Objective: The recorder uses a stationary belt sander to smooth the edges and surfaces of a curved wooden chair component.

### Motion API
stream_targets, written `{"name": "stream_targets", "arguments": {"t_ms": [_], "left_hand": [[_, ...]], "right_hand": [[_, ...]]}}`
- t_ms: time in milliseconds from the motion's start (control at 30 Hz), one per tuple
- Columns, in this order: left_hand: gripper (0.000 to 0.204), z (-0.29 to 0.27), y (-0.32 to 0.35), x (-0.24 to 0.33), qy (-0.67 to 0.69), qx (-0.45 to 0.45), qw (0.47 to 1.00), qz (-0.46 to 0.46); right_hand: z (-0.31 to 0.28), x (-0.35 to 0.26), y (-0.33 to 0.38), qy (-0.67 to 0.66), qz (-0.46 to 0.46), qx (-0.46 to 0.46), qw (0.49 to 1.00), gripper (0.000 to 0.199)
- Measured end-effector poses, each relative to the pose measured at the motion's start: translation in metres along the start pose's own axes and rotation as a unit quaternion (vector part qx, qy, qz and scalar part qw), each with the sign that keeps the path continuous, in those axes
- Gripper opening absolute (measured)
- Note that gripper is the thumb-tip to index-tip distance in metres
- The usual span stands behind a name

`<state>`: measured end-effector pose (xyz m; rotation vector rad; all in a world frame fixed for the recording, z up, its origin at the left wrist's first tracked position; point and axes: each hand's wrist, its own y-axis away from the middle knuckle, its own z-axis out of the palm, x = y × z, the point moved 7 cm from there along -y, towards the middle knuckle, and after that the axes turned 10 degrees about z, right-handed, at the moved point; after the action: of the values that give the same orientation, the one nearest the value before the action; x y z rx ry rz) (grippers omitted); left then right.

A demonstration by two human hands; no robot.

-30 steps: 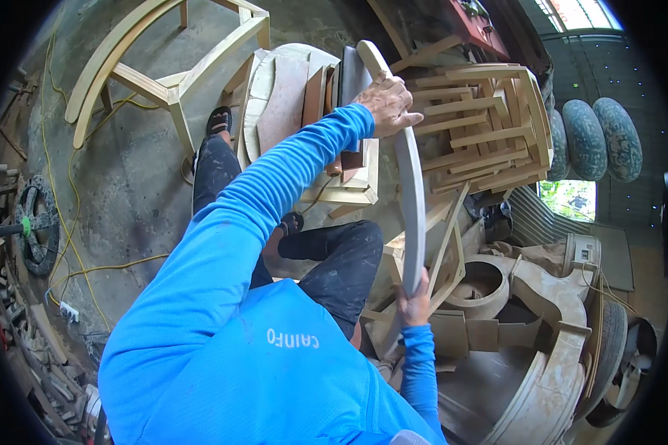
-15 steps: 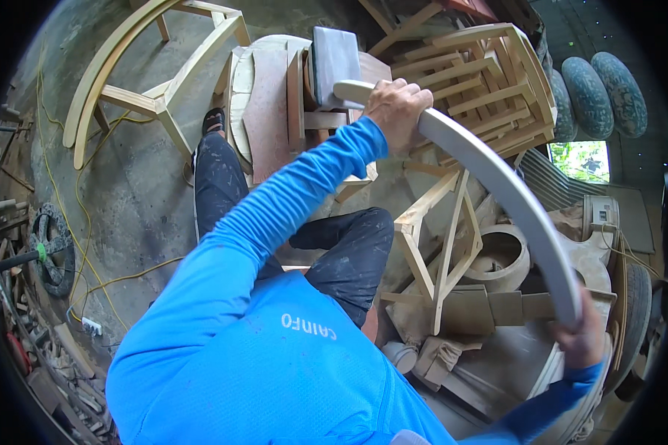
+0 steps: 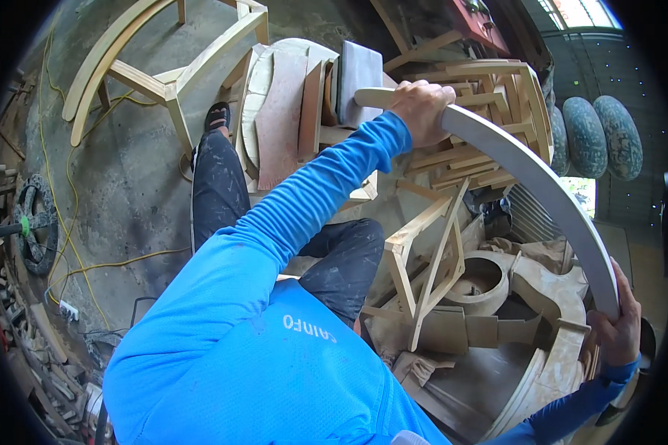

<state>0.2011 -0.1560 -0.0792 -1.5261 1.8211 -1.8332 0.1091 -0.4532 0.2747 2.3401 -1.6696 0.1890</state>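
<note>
A long curved wooden piece [image 3: 531, 169], pale grey on its face, arcs from the upper middle down to the right. My left hand [image 3: 421, 113] is closed around it near its upper end, the arm reaching across from the left. At its lower end, my right hand [image 3: 619, 319] grips it, partly behind the wood. The free tip beyond my left hand lies in front of a grey flat block [image 3: 361, 78]; whether they touch I cannot tell. Beside the block stand upright brown boards [image 3: 282, 111].
An open wooden frame [image 3: 172, 89] stands at upper left. Stacked wooden frames [image 3: 490, 152] sit behind the curved piece, with a smaller leg frame [image 3: 423, 252] below. A yellow cord [image 3: 137, 259] crosses the floor. A round hollow form [image 3: 479, 282] and carved parts lie at right.
Both hands and the curved piece have shifted right in the picture. The view has also turned a little, moving the surroundings. My grip on both ends remains.
</note>
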Motion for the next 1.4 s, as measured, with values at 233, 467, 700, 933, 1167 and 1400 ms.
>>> {"name": "stream_targets", "arguments": {"t_ms": [233,467,700,933,1167,1400], "left_hand": [[0.031,-0.011,-0.022,-0.046,-0.058,0.059,0.997,0.004],[0.033,0.005,-0.005,0.022,0.097,-0.205,0.973,-0.045],[0.03,-0.029,0.009,0.079,0.045,0.023,0.997,0.066],[0.059,-0.025,0.059,0.091,-0.08,0.126,0.983,0.105],[0.058,-0.008,0.038,0.025,-0.066,0.045,0.991,0.104],[0.037,0.008,0.031,-0.029,-0.08,0.009,0.997,0.006]], "right_hand": [[0.012,-0.029,-0.033,-0.016,-0.054,0.05,0.997,0.09],[-0.019,0.001,0.001,0.028,-0.025,-0.015,0.999,0.083],[0.007,0.064,0.117,0.096,0.017,0.704,0.704,0.046],[0.2,-0.051,-0.004,-0.827,-0.092,0.127,0.539,0.076],[0.222,-0.056,-0.078,-0.814,-0.117,0.167,0.543,0.03],[0.15,-0.111,-0.124,-0.636,-0.217,0.182,0.718,0.026]]}}
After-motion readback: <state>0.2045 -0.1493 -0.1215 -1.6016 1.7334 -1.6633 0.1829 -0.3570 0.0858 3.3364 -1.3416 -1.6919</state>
